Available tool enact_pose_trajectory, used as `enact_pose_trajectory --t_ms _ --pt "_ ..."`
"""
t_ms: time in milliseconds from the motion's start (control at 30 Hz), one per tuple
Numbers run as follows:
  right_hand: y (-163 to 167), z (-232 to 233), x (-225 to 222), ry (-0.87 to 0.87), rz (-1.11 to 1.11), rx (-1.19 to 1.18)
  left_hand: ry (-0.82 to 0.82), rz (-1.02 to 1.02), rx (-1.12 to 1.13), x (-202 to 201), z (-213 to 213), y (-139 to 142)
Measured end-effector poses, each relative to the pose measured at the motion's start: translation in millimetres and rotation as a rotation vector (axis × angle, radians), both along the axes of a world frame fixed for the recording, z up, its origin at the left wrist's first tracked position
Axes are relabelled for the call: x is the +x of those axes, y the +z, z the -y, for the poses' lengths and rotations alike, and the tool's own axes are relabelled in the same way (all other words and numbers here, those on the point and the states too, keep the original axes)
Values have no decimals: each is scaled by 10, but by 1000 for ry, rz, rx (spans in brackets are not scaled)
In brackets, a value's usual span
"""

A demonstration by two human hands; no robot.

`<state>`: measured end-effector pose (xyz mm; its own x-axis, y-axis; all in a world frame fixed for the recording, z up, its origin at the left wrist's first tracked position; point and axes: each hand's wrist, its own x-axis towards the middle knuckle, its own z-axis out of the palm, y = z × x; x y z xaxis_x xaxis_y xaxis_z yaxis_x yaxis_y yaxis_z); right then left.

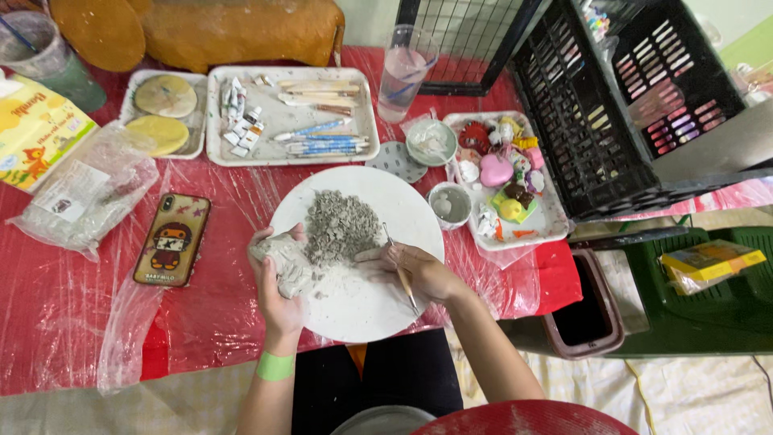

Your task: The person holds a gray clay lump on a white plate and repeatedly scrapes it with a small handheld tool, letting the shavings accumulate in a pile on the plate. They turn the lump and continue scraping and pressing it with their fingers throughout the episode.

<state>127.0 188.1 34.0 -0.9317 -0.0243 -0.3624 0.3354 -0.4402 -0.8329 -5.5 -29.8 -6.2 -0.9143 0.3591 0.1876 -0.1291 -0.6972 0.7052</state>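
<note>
Your left hand point(278, 278) clamps the clay lump point(282, 256); right hand point(415, 270) pinches the tool point(400, 270), tip toward the lump's right.

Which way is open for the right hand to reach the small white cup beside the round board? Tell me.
Probably yes: the right hand, holding a thin tool, has open board between it and the cup; nothing blocks that path.
</note>
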Motion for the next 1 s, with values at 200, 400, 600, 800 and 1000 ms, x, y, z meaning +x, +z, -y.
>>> enact_pose_trajectory --t_ms 200,400,600,800,1000 --pt "86 -84 201 274 -111 19 44 131 65 -101 -192 -42" --pt "-7 -93 187 85 -121 43 -207 38 -106 118 -513 193" --pt "265 -49 235 181 67 158 -175 -138 63 15 -178 369" --pt "163 611 -88 389 -4 141 -38 -12 213 -112 99 144" --pt "60 210 -53 25 -82 -196 -55 80 179 -29 133 -60"
